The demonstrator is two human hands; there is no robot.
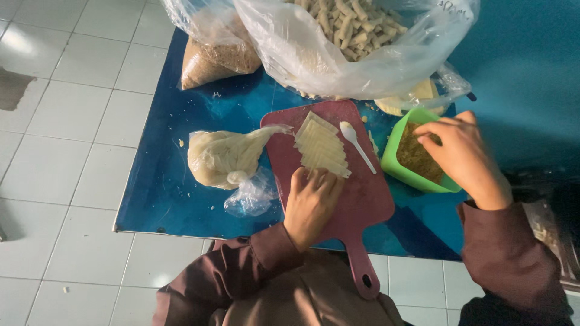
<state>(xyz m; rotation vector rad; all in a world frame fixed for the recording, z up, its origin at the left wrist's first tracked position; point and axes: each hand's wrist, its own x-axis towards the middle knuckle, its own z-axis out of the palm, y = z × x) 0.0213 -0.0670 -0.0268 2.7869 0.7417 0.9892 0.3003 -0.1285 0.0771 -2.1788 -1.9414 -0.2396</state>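
The fanned pastry sheets (322,147) are steadied on the cutting board (356,199) by the flattened, empty left hand (311,202), while crumbs are pinched from the green tub (396,151) by the curled right hand (462,154).

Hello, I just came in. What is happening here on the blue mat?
A person is working on the floor at a dark red cutting board. The left hand rests on the board, fingertips touching a fanned stack of pale thin squares. The right hand reaches into a green container of brown crumbs. A white spoon lies on the board, beside the squares. A tied bag of pale dough sits left of the board.
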